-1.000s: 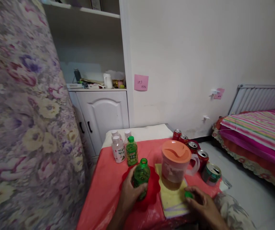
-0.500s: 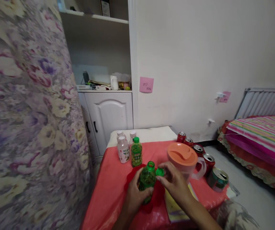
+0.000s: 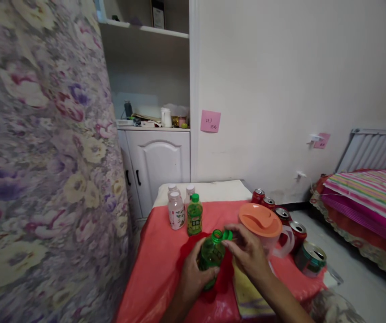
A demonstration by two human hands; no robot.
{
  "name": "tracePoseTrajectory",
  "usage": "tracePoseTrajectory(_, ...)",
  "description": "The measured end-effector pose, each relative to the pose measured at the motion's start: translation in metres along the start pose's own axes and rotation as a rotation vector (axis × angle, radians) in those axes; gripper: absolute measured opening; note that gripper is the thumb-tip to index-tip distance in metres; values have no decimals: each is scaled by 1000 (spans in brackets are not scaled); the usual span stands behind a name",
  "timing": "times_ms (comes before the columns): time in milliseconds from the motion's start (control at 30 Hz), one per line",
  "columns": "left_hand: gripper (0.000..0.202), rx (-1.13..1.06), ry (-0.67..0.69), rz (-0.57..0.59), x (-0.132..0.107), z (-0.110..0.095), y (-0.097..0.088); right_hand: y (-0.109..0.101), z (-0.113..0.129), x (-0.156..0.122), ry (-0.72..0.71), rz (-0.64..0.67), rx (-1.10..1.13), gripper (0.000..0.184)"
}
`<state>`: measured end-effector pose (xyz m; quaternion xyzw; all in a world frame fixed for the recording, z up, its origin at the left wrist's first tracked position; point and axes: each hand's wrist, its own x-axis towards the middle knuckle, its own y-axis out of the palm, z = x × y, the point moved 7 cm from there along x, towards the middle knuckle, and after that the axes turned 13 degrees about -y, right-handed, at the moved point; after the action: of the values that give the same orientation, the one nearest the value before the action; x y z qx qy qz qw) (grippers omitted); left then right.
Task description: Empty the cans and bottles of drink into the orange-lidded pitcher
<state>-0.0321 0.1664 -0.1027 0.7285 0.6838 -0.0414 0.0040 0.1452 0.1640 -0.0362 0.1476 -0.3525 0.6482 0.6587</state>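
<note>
My left hand [image 3: 197,271] is wrapped round a green plastic bottle [image 3: 212,255], whose mouth is uncovered. Between the fingertips of my right hand [image 3: 246,246] is a green bottle cap [image 3: 227,235], tilted and right beside the bottle's mouth. Under the bottle lies a dark red scalloped mat [image 3: 226,273]. Behind it stands a capped green bottle [image 3: 195,215] with a printed label. Close to my right hand is a clear pitcher with an orange lid [image 3: 260,220].
White-capped bottles [image 3: 175,211] stand at the back left of the red-covered table [image 3: 155,269]. Several drink cans [image 3: 310,259] line the right edge. A yellow cloth or booklet [image 3: 248,291] lies near the front. A floral curtain [image 3: 45,179] hangs at the left.
The cap in my right hand has risen slightly and tipped up at the bottle's mouth. My left hand still grips the bottle. The whole view has shifted a little.
</note>
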Motion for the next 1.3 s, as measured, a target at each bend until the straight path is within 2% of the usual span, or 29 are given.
tracePoseTrajectory(133,77,4,16,9,0,-1,2,-1,16,13,-173,116,-34,26)
tracePoseTrajectory(233,77,21,14,3,0,-3,3,2,27,22,-247,241,-55,28)
tracePoseTrajectory(433,75,20,20,35,-1,-1,5,4,33,35,-204,406,-159,32)
tracePoseTrajectory(533,75,27,20,32,-2,-3,5,7,40,39,-229,523,-174,30)
tracePoseTrajectory(633,75,35,9,15,-3,-7,5,7,49,43,-246,605,-188,36)
tracePoseTrajectory(833,76,44,-20,-4,-4,-8,5,7,57,47,-249,699,-206,45)
tracePoseTrajectory(1300,75,43,-13,12,-4,-10,5,13,60,54,-340,854,-250,32)
